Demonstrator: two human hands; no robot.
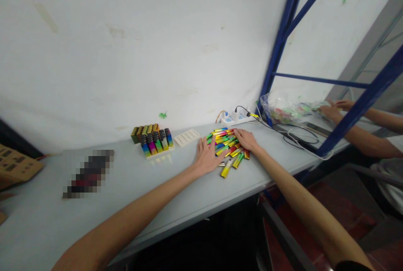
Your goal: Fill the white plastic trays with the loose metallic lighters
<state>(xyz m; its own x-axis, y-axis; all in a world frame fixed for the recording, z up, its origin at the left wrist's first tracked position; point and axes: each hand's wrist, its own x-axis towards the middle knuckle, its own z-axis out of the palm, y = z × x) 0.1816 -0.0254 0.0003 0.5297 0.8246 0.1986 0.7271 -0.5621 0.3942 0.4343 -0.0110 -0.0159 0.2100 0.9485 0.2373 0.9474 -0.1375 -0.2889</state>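
A loose pile of shiny, rainbow-coloured lighters (225, 143) lies on the grey table between my two hands. At the pile's left side, my left hand (208, 155) rests with its thumb and fingers spread, touching the lighters. My right hand (247, 140) lies along the right side, fingers stretched over the upper right lighters. Neither hand is closed around one. Nearest me, a gold-ended lighter (226, 168) sticks out of the pile. To the left, a white tray (160, 152) holds upright lighters with dark tops, and a white holder with holes (187, 137) lies beside it.
Behind the filled tray stand more upright gold-toned lighters (145, 131). A power strip (239, 116) with cables lies against the wall. A blue metal frame (277, 53) rises at the right. Beyond it are a co-worker's hands (333, 110) and a plastic bag (283, 107). Cardboard (19, 164) sits far left.
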